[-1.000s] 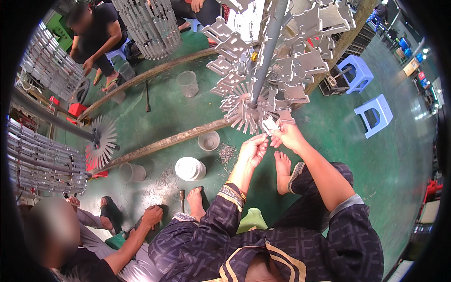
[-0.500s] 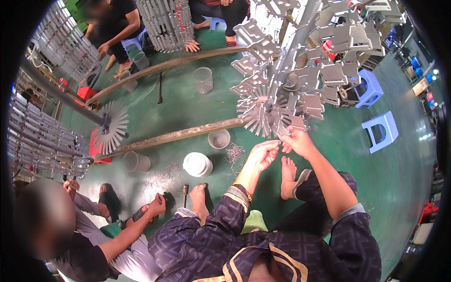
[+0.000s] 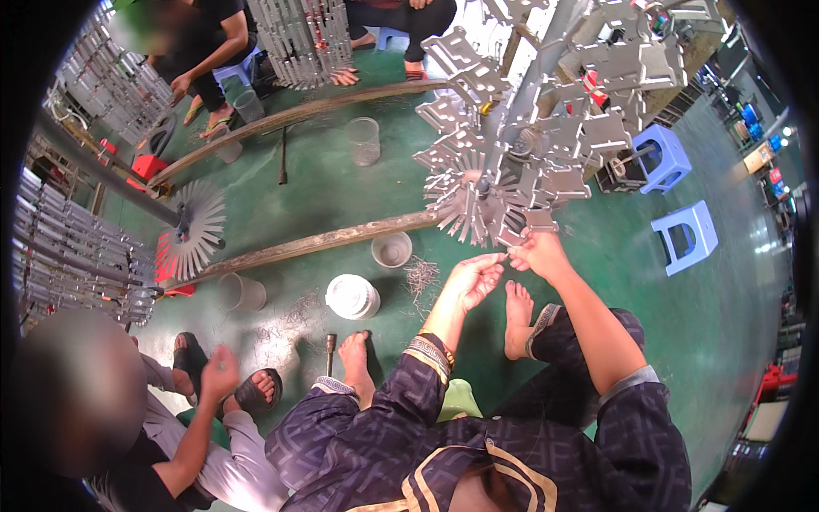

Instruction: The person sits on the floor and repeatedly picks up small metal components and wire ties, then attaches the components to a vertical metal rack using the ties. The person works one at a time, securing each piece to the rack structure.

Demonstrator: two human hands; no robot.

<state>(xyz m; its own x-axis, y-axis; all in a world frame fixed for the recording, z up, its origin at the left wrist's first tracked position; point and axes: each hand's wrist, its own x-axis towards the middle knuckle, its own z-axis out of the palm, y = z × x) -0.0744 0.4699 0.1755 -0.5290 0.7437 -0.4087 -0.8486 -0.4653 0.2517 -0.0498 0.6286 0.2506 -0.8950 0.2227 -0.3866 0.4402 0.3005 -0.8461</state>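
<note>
Many bent grey metal plates (image 3: 565, 183) hang in tiers around a slanted pole (image 3: 546, 72), above a disc of radiating metal fins (image 3: 465, 205). At the lower edge of this rack my two hands meet, fingertips almost touching. My left hand (image 3: 474, 280) is closed in a pinch, palm partly turned up. My right hand (image 3: 541, 255) pinches too, right under a small grey plate (image 3: 510, 235) at the rack's bottom. Whatever lies between the fingertips is too small to make out.
A white tub (image 3: 352, 297), a clear plastic cup (image 3: 392, 250) and scattered thin metal pins (image 3: 421, 277) lie left of my hands. A wooden beam (image 3: 316, 243) crosses the floor. Blue stools (image 3: 688, 237) stand right. A co-worker (image 3: 192, 427) sits at left, others farther back.
My hands stay at the rack's lower edge with little movement. The view has shifted slightly. The co-worker at left has raised a hand and drawn it back toward their body.
</note>
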